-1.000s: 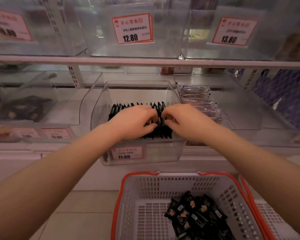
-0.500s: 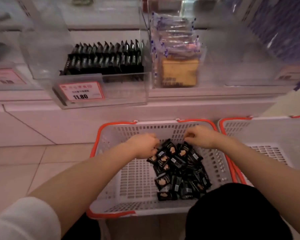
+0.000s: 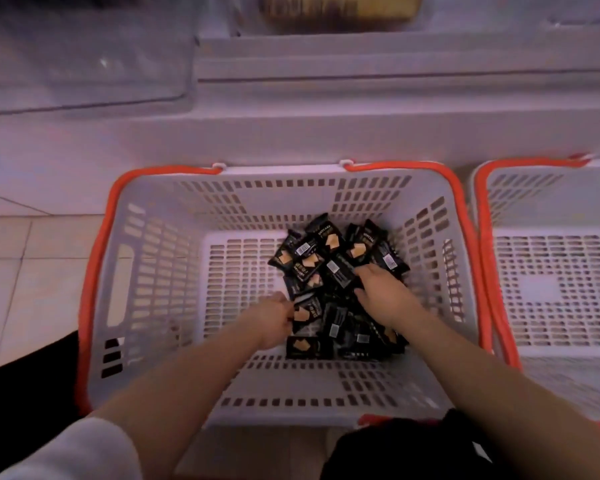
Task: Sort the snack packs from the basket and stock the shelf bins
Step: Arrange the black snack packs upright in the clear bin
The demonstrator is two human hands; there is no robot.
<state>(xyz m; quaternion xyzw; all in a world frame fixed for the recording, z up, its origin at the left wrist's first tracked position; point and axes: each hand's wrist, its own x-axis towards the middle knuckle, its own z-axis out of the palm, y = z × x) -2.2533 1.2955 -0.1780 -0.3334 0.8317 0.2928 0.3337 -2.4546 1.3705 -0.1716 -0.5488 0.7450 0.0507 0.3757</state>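
1. Tiling in pale squares covered the floor (image 3: 21, 258), which met the white base of a shelf unit (image 3: 326, 133) along the top of the view; a clear shelf bin (image 3: 84, 64) stood at upper left, its contents too blurred to tell.
2. Two white slotted baskets with orange rims stood side by side on the floor: the near basket (image 3: 153, 271) at centre and a second basket (image 3: 551, 271) just to its right, cut by the frame edge.
3. Two bare forearms reached down into the near basket; a white sleeve (image 3: 77, 448) showed on the left arm only.
4. One heap of snack packs (image 3: 326, 268) lay on the basket floor, right of centre; the packs overlapped too much for a sure count, roughly two dozen.
5. Each pack was a small black rectangular wrapper with a tan cake picture, white lettering and a white barcode label.
6. The left hand (image 3: 274, 322) pinched one pack (image 3: 307, 315) at the heap's left edge; the right hand (image 3: 378, 292) lay on the heap with its fingers curled around packs.
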